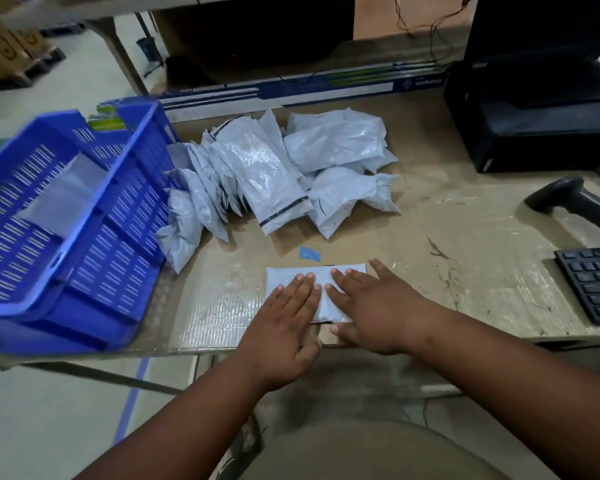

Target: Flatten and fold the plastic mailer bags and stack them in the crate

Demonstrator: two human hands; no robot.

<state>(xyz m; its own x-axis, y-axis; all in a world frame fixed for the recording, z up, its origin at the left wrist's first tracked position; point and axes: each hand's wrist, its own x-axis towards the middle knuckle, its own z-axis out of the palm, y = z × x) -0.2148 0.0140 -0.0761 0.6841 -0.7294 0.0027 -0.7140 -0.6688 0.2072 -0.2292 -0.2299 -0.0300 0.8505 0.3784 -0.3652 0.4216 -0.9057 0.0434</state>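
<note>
At the table's left edge, the crate (pixel 66 216) is seen with one flat bag (pixel 63 195) inside. Just beside it, a pile (pixel 281 168) awaits flattening, so most work is judged left. Nearer, one mailer (pixel 291 275) is pressed flat under the left hand (pixel 284 313) and right hand (pixel 368 306), fingers straight.

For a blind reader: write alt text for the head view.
Both hands, left and right, press flat on a grey mailer at the table's near edge. Behind lies a pile of unfolded mailers; a blue crate at left holds one.
</note>
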